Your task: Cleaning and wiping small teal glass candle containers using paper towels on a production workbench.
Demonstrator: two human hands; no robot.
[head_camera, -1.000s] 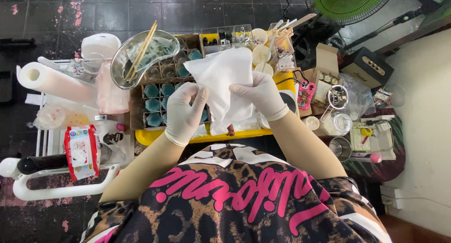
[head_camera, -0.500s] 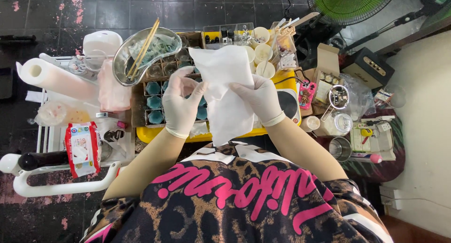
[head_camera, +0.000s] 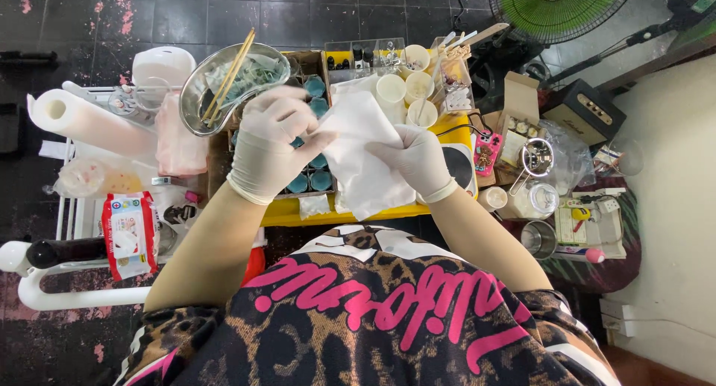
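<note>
while both gloved hands worked above the yellow tray (head_camera: 373,211), the left hand (head_camera: 270,143) was curled shut on the upper left edge of a white paper towel (head_camera: 363,158), and the right hand (head_camera: 414,161) pinched its right side, fingers closed on the sheet. the towel hung in the air between them, over a box of teal-lidded jars (head_camera: 312,179). a steel kidney dish (head_camera: 224,84) holding what looked like chopsticks sat just beyond the left hand, with a paper-towel roll (head_camera: 86,121) farther left and white cups (head_camera: 406,88) behind.
</note>
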